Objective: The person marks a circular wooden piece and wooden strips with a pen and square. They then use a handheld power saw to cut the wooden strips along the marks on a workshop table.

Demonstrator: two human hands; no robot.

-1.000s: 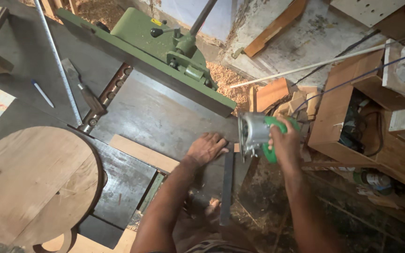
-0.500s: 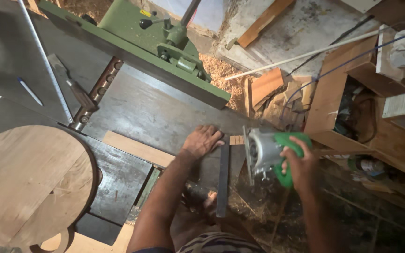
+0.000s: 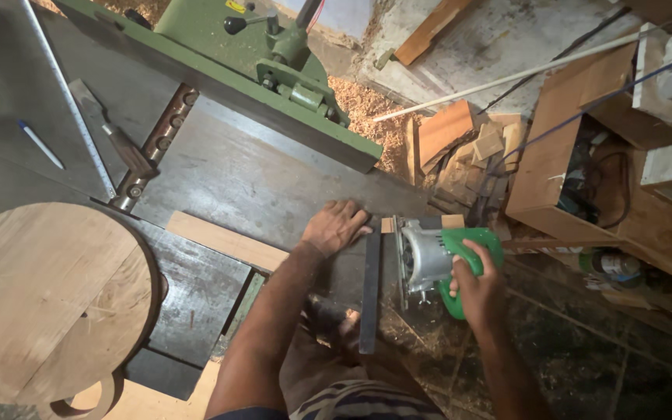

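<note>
Broad grey steel machine table [image 3: 227, 167], crossed on the slant by a long green metal fence [image 3: 219, 82]. Round pale wooden tabletop [image 3: 40, 299] resting at the lower left corner, overlapping the table's edge. Open wooden crate [image 3: 561, 148] off to the right on the floor, holding cables; heap of short wood offcuts [image 3: 468, 148] and shavings just beside it. Long pale wooden strip [image 3: 227, 241] flat on the steel, running toward the table's right edge, its far end showing just past the left hand. Narrow dark flat bar [image 3: 370, 288] set across the strip, hanging down over the table edge. Green-handled electric circular saw with bare metal motor housing [image 3: 429, 257] just right of the bar, at the strip's end. Left hand [image 3: 334, 227] palm down, fingers spread flat, pressing on the strip and table, fingertips touching the top of the bar; forearm stretched straight from the lower middle. Right hand [image 3: 477, 288] wrapped tight round the saw's green handle, thumb on top, wrist bent slightly inward, forearm rising from the lower right. Steel ruler [image 3: 68, 101] and white pen [image 3: 40, 144] lying far left on the table.
</note>
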